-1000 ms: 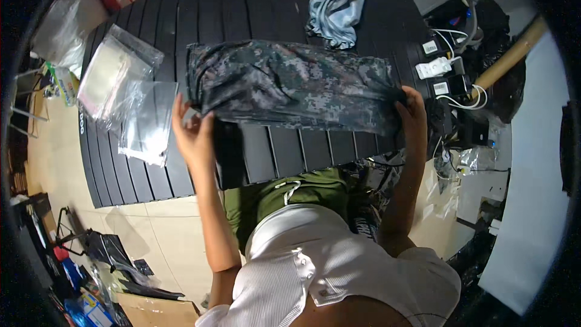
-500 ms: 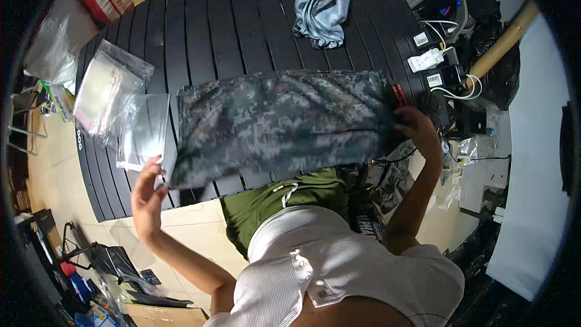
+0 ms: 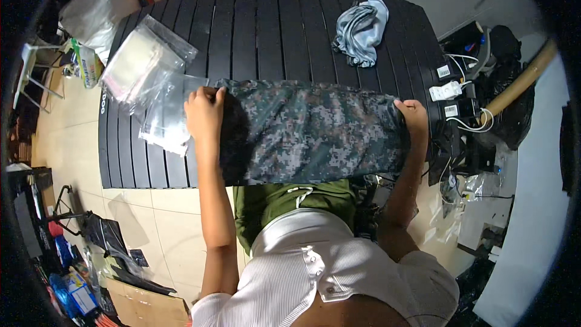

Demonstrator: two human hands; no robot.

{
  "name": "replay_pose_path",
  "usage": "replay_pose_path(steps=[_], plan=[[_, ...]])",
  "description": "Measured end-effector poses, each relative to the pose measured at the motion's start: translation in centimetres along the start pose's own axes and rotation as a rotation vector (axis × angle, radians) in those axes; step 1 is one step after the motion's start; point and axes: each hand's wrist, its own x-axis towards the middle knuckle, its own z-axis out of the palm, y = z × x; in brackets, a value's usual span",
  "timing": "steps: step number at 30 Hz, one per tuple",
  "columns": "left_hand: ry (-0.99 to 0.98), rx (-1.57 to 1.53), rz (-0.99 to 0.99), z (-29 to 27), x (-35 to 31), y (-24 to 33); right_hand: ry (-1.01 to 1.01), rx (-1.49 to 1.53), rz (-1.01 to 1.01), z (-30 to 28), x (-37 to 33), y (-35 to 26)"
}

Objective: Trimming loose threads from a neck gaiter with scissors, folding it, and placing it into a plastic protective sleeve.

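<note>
Evidently, the step in hand is spreading and steadying the camouflage cloth (image 3: 315, 133) by its far corners; it lies across the slatted black table (image 3: 242, 42), its near edge beside the wearer's lap; any next move would call, in my judgement, for even tension at both corners, so that the wrinkles (shallow ones show across the middle) do not bunch.

Left of the camouflage cloth lie clear plastic bags (image 3: 133, 63), overlapping too much for a sure count; at its far left corner is the one left hand (image 3: 204, 109), fingers curled and thumb drawn in, seemingly pinching the fabric; beyond its far edge, toward its right end and well apart from it, sits one crumpled pale blue cloth (image 3: 368, 27); at its far right corner is the one right hand (image 3: 413, 114), its bent fingers and thumb apparently gripping the edge; farther right of it are two black adapters (image 3: 452, 111) and, between them, one white adapter (image 3: 445, 91); camouflage cloths number one.
</note>
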Motion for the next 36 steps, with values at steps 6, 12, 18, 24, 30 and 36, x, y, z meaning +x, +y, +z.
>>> replay_pose_path(steps=[6,12,18,24,30,36], plan=[[-0.136,0.145,-0.148,0.3,0.7,0.2,-0.12,0.318,0.141,-0.3,-1.0,-4.9],[-0.132,-0.216,0.02,-2.9,4.3,-3.5,-0.363,0.466,-0.086,-4.0,1.2,-6.7],[-0.318,-0.966,-0.006,-12.9,8.2,1.2,-0.049,0.605,-0.46,-9.5,2.6,-13.6],[-0.113,-1.248,0.086,-16.6,2.6,-4.1,-0.011,0.894,-0.523,-13.0,-4.1,-14.5],[-0.146,-0.765,-0.103,-10.8,-5.8,-2.8,-0.159,0.369,-0.132,-7.3,-4.8,-6.0],[0.505,-0.901,0.29,-21.7,-15.8,-5.1,-0.191,0.452,-0.195,-3.0,-2.6,0.8]])
